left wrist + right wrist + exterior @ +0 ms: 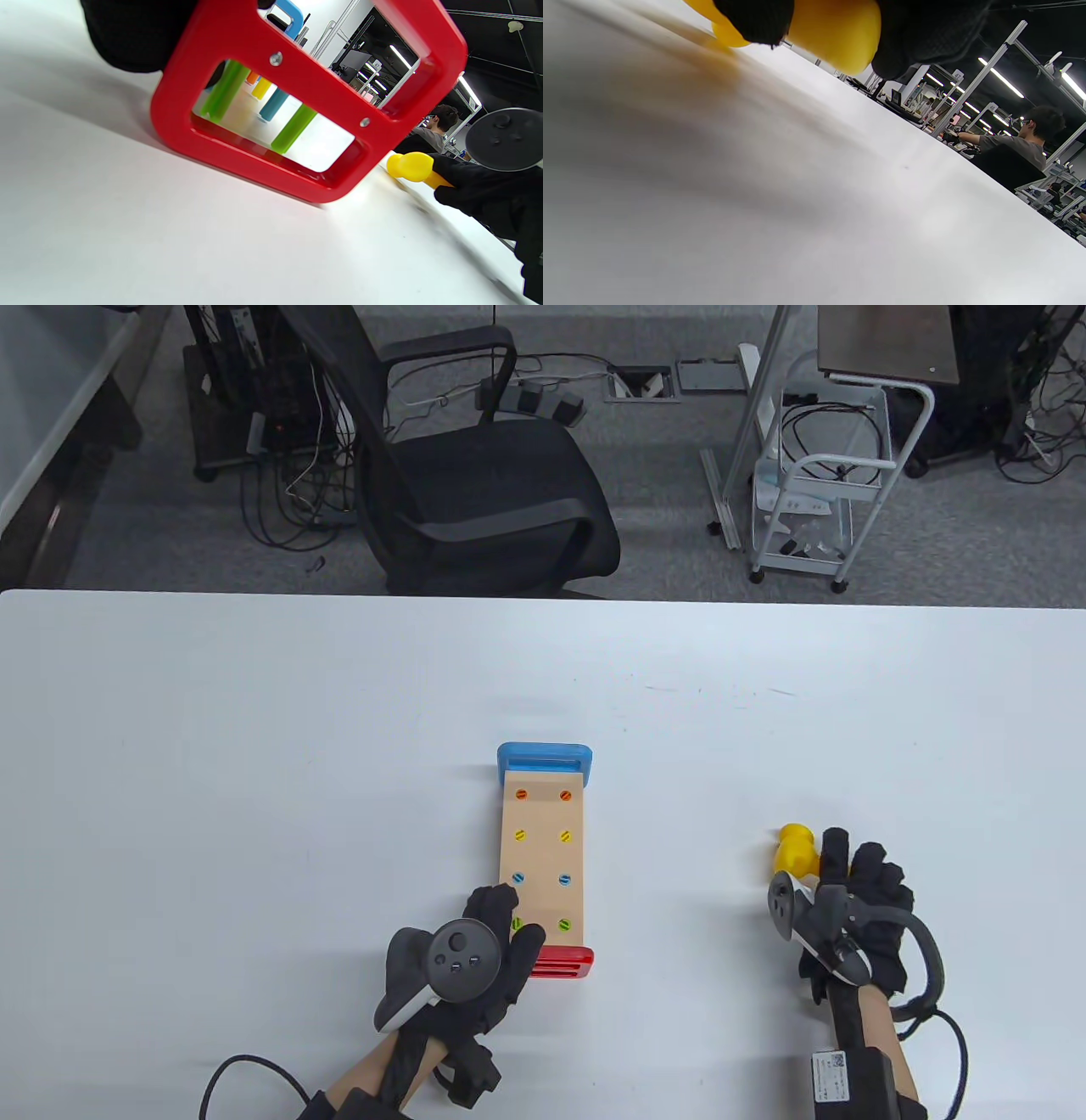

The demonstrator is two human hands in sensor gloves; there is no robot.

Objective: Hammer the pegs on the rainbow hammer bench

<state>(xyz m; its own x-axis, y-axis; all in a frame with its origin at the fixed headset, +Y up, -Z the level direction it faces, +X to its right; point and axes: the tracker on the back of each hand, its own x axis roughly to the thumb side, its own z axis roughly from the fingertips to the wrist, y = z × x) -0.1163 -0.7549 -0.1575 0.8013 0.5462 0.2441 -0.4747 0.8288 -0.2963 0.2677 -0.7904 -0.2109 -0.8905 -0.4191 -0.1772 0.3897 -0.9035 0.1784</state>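
The hammer bench [543, 857] lies mid-table: a wooden top with a blue end far and a red end [562, 963] near. Its orange, yellow, blue and green pegs [564, 924] sit flush with the top. My left hand [501, 929] rests on the bench's near left corner, fingers over a green peg. In the left wrist view the red end frame [263, 140] fills the middle, with peg shafts [292, 129] hanging below the top. My right hand [857, 882] grips the yellow hammer [796, 848] at the table, to the right of the bench; the hammer also shows in the right wrist view [835, 34].
The white table [254, 772] spreads wide around the bench. Beyond its far edge stand a black office chair [475, 475] and a white cart [814, 492].
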